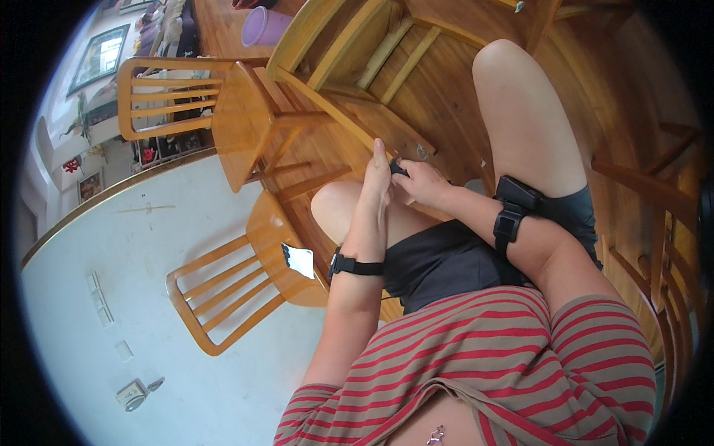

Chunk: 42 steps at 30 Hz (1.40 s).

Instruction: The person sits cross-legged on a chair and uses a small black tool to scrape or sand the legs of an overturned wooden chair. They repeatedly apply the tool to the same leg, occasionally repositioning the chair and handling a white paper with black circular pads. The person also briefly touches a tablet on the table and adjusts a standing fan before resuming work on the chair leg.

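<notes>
My left hand (378,178) is beside the long edge of a wooden chair (351,46) that lies tipped over in front of my knees. One digit points up along the wood while the other fingers curl out of sight underneath. Close against it, my right hand (424,183) is closed around a small dark object (400,169), mostly covered by the fingers, so its kind cannot be made out. Both hands meet between my bare knees, above my lap. Black straps with small devices circle both forearms.
Two upright wooden chairs (242,126) stand to the left; the nearer chair (260,245) carries a white patterned card (299,262). Beyond it is a white table (82,245) with a small device (134,394). A purple bin (265,27) sits at the back; more wooden furniture (632,175) is at right.
</notes>
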Motion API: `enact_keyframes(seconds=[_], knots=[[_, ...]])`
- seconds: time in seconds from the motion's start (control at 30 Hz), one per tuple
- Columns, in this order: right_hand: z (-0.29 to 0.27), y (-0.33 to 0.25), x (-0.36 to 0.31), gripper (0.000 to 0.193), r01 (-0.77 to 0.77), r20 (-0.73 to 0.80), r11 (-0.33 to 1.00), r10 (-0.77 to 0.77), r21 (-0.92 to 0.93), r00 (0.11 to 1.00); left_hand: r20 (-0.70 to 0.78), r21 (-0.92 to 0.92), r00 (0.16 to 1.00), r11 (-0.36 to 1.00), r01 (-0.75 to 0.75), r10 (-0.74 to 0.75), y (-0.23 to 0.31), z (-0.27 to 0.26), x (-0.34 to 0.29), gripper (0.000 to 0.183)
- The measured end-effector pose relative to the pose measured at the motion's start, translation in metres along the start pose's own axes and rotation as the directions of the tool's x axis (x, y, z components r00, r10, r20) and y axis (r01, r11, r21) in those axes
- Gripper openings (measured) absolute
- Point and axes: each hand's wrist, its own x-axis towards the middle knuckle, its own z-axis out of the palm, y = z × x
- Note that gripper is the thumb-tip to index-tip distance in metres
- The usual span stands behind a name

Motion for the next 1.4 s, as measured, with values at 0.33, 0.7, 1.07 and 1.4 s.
enact_keyframes(seconds=[0.33, 0.7, 1.07, 1.4], knots=[[-0.004, -0.002, 0.000, 0.031, 0.021, -0.037, 0.998, -0.023, -0.065, 0.999, 0.014, -0.069, 0.999, 0.997, 0.045, -0.044, 0.008, 0.004, -0.009, 0.056], [-0.001, -0.010, -0.004, 0.026, 0.069, -0.090, 0.908, -0.116, -0.413, 0.989, 0.049, -0.061, 0.998, 0.998, 0.029, -0.026, -0.001, 0.001, -0.002, 0.060], [-0.029, -0.007, 0.000, 0.015, 0.275, -0.062, 0.664, -0.437, -0.696, 0.897, 0.330, -0.316, 0.943, 0.947, 0.058, 0.052, 0.015, -0.007, -0.021, 0.041], [-0.023, -0.001, 0.010, 0.009, 0.299, -0.036, 0.504, -0.553, -0.810, 0.833, 0.285, -0.307, 0.954, 0.952, -0.001, 0.093, 0.008, -0.012, -0.014, 0.033]])
